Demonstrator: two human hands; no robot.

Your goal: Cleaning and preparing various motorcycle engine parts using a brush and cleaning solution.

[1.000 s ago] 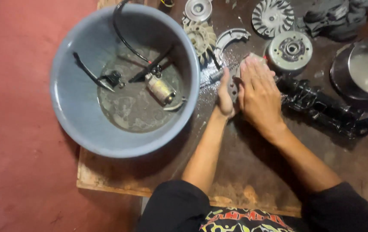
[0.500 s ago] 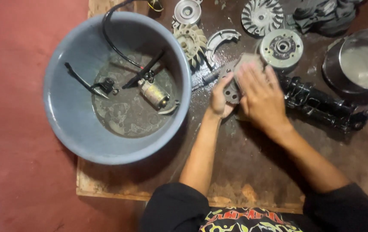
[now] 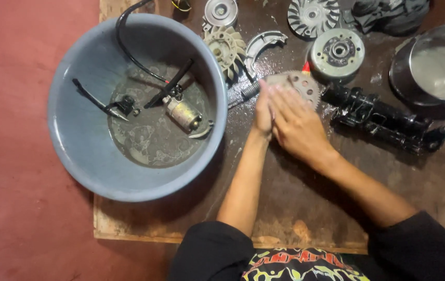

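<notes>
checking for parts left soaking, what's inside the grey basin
In the grey basin: murky liquid, a small cylindrical motor, black cables and a black lever. Anything sunk below cannot be seen.

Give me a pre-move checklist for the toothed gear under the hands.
1. Toothed gear held by both hands: ok, left hand at its edge, right hand on top.
2. Gear resting on the wooden board: ok.
3. Firm grip: cannot tell, fingers cover it.
4. Board around the gear free: not ok, black engine part and flywheel lie close.
5. Grey basin in reach: ok, beside the left hand.
</notes>
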